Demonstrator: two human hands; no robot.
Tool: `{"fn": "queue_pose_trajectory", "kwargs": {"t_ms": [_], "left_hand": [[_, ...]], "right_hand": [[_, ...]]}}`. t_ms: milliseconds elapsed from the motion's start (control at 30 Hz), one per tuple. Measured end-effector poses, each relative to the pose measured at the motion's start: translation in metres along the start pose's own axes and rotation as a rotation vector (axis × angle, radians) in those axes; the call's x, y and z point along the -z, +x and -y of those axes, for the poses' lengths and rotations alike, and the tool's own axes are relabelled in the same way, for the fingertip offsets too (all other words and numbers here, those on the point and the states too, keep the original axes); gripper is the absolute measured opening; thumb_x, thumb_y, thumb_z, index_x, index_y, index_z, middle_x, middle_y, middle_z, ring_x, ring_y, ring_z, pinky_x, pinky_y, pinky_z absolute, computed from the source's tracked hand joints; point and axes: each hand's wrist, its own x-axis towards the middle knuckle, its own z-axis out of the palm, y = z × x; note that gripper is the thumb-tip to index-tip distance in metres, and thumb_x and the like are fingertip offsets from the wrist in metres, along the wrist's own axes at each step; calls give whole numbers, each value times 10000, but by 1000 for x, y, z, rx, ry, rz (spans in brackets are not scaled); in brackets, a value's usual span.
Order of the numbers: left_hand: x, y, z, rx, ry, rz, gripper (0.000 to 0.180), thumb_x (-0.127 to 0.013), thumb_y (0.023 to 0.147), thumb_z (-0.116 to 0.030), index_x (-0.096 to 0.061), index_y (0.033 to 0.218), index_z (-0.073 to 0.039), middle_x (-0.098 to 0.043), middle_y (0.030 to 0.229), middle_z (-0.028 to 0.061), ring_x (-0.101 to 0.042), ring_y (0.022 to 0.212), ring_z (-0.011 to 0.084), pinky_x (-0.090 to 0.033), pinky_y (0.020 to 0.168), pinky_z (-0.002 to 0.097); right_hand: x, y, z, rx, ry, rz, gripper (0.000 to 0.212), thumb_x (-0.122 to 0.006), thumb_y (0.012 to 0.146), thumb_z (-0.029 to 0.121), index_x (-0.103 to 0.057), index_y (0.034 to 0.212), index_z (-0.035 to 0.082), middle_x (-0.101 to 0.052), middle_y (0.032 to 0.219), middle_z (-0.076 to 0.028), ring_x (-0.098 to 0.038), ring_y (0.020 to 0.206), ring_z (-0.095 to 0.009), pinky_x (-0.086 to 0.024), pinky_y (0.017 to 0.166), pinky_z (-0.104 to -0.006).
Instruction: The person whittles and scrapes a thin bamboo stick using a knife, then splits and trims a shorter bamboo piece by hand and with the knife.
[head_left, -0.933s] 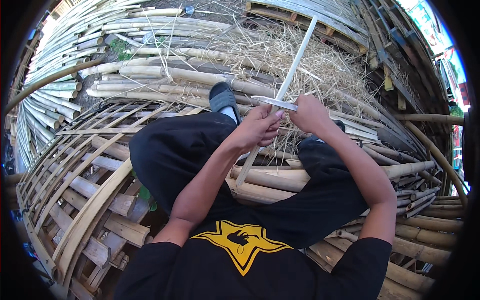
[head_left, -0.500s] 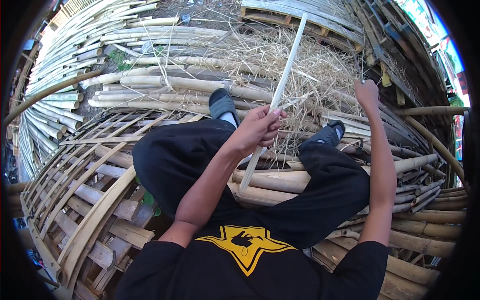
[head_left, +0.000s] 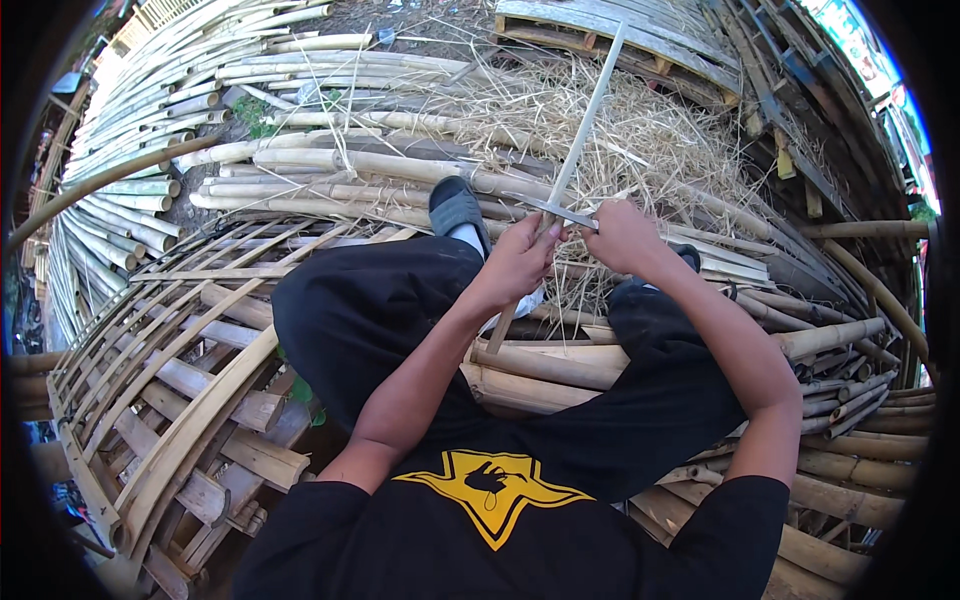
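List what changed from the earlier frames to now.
Right hand had swung out to the right; it's now back left, its knife across the strip again, just by the left hand. No visible new grab or release. Unchanged: left hand gripping the strip.

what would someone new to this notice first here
Probably the bright yellow star on the black shirt, low in the middle. Just above centre, the left hand grips a long pale strip, and a knife in the right hand crosses it. Beyond them, a tangle of straw-coloured shavings spreads below a wooden pallet.
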Motion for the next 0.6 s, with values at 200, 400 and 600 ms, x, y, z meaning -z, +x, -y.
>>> {"fn": "queue_pose_trajectory", "kwargs": {"t_ms": [200, 400, 600], "left_hand": [[-3, 0, -3, -8, 10, -33, 185, -438, 1013, -244, -476, 993, -64, -315, 581, -73, -253, 403, 10, -191, 352, 200], [-4, 1, 1, -22, 1, -3, 200, -447, 1009, -269, -459, 962, -74, -296, 582, -73, -235, 405, 17, -177, 352, 201], [0, -21, -16, 32, -353, 69, 195, -443, 1010, -286, -429, 947, -102, -257, 573, -73, -210, 391, 17, -160, 356, 195]], "right_hand": [[-7, 10, 6, -18, 6, 61, 300, -585, 752, 208, -638, 774, -87, -635, 781, -298, -642, 779, -435, -534, 739, -471], [0, 20, -4, 4, -142, -9, 282, -615, 724, 217, -657, 803, -50, -654, 806, -263, -658, 790, -403, -533, 730, -462], [45, 64, -93, -371, -38, -253, 377, -563, 777, 278, -675, 903, -59, -661, 872, -278, -667, 810, -402, -537, 739, -421]]}}
